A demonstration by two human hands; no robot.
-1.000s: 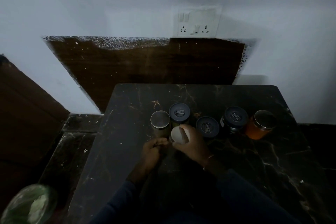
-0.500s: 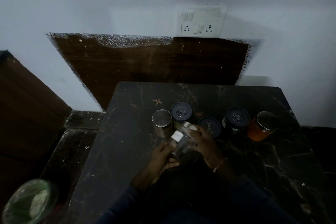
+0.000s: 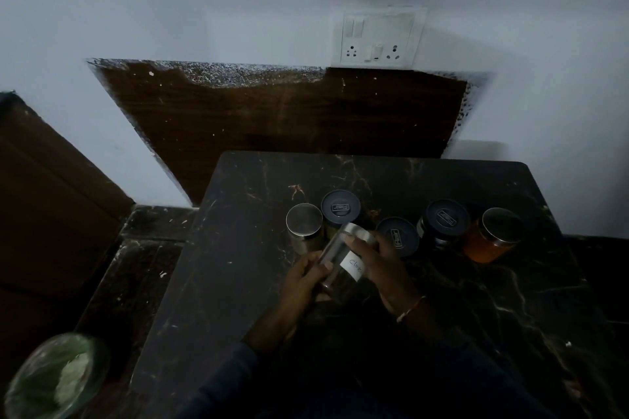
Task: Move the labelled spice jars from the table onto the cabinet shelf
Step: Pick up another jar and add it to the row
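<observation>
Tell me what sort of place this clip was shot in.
Probably a dim room in a home, perhaps a kitchen corner: a dark marble-look table carrying lidded jars, a wall switch-and-socket plate, and a lined waste bin on the floor.

Dim white wall (image 3: 170, 10), brown panel (image 3: 289, 112)

A dark, marble-veined table (image 3: 238, 282) carries five jars in a loose row. An orange-filled jar (image 3: 490, 241) anchors the right end. Left of it stand the first dark-lidded jar (image 3: 444, 218), the second dark-lidded jar (image 3: 397, 235), the third dark-lidded jar (image 3: 340, 208), then, farthest away, a steel-lidded jar (image 3: 304, 220).
</observation>
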